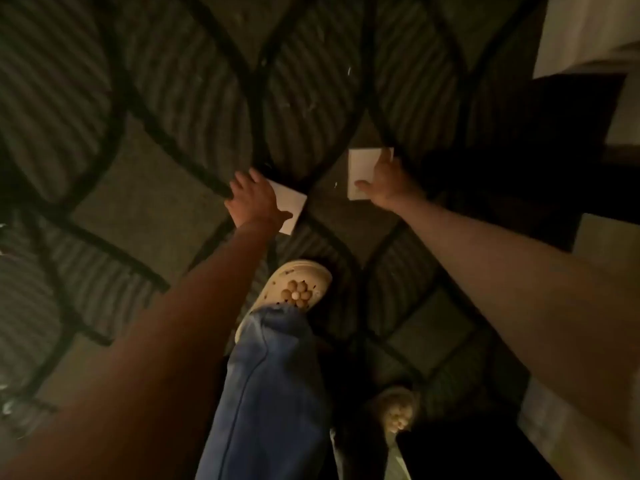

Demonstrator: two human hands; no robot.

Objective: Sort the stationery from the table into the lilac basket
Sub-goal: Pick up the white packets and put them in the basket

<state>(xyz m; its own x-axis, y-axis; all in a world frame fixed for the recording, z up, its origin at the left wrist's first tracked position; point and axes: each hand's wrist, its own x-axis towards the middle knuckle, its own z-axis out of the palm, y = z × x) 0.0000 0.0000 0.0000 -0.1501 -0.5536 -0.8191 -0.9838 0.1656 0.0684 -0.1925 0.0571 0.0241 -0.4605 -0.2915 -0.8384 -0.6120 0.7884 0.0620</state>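
A dim, dark patterned carpet (166,209) with black curved bands and ribbed grey-green panels fills the view; its detail is blurred. A blue denim trouser leg (270,393) rises from the bottom edge, cut off, above a cream perforated clog (294,285) with a beaded flower; a 2nd clog (396,410) is barely readable in shadow. The left hand (254,202) holds a white rectangular paper pad (290,209), fingers curled over its top and thumb on its face, long axis running down-right. The right hand (388,185) pinches another white rectangular card (363,171), thumb across its lower edge, long axis upright; its fingers are hidden behind.
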